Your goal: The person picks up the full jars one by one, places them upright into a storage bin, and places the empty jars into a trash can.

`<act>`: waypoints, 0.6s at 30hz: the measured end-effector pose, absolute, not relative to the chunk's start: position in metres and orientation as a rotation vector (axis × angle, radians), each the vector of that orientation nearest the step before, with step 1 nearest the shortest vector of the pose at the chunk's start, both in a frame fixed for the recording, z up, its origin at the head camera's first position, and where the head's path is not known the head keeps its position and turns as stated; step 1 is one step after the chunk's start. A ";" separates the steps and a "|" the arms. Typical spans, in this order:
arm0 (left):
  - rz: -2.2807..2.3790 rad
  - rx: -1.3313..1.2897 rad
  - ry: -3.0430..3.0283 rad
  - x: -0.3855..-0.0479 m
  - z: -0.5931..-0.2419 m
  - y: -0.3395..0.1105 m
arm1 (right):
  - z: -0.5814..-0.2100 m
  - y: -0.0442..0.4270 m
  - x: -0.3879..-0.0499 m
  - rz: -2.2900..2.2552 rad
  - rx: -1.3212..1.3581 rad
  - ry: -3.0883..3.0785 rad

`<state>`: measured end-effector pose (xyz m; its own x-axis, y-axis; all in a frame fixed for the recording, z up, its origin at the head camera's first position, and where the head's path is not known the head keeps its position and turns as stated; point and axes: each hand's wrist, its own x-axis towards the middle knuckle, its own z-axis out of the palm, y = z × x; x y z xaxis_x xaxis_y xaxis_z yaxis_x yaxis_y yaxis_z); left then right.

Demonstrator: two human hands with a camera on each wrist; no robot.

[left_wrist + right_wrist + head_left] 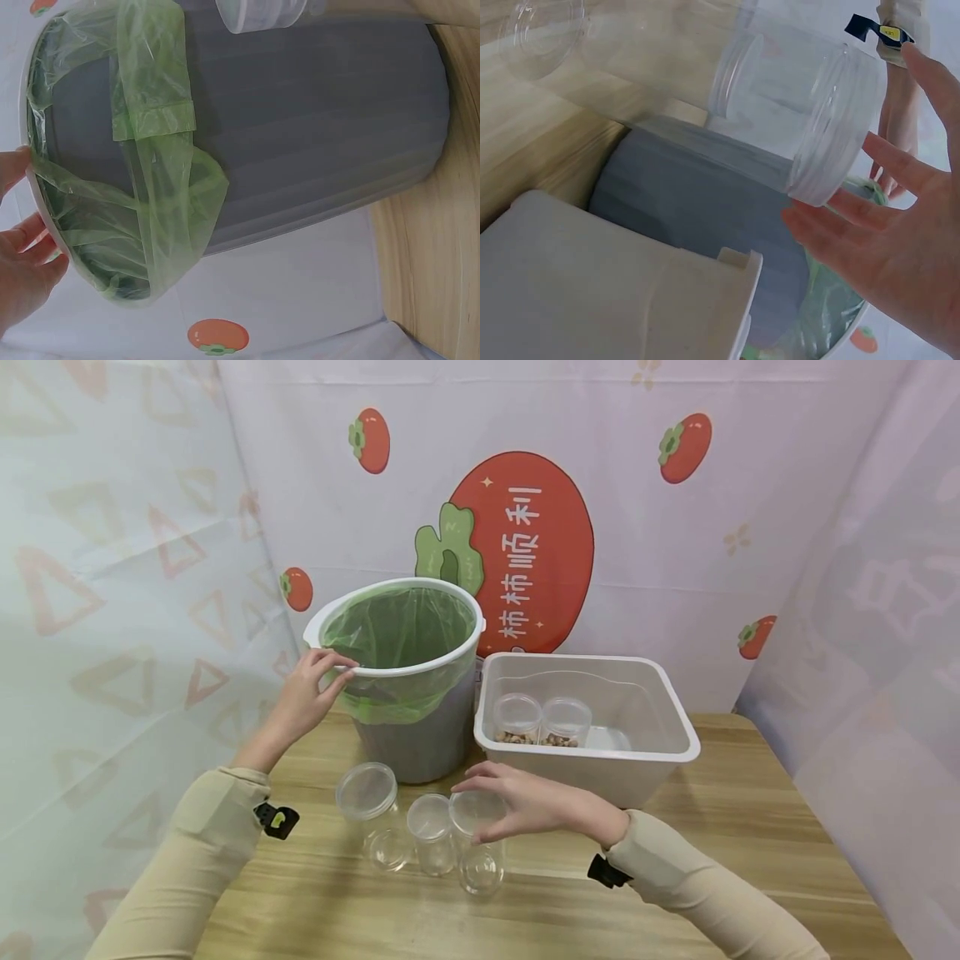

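My left hand [311, 685] grips the white rim ring [420, 670] of a grey trash bin [420, 747], fingers and thumb at its edge. A green plastic bag [161, 187] lines the bin and folds over its outside. My right hand [517, 797] is around the lid of a tall clear jar [840, 124]. Its fingertips are at the lid's edge and the thumb stands apart from it. Beside that jar on the table stand a smaller clear jar [432, 827] and a wide lidded clear jar [367, 793].
Right of the bin is a white plastic tub [585, 772]. Inside it are two lidded jars with brown pieces, a left one [517, 714] and a right one [566, 718]. The wooden table [720, 868] meets printed curtains [630, 527] behind and at both sides.
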<state>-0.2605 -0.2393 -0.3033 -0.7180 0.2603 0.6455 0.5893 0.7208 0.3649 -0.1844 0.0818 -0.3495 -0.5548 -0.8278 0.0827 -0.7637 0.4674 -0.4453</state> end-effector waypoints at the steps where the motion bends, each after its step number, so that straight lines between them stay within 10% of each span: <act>1: -0.762 -0.643 -2.354 -0.261 -0.303 -0.239 | -0.350 0.081 -0.184 -0.666 -1.395 2.558; 18: -0.781 -0.653 -2.350 -0.262 -0.305 -0.240 | -0.358 0.079 -0.185 -0.667 -1.482 2.619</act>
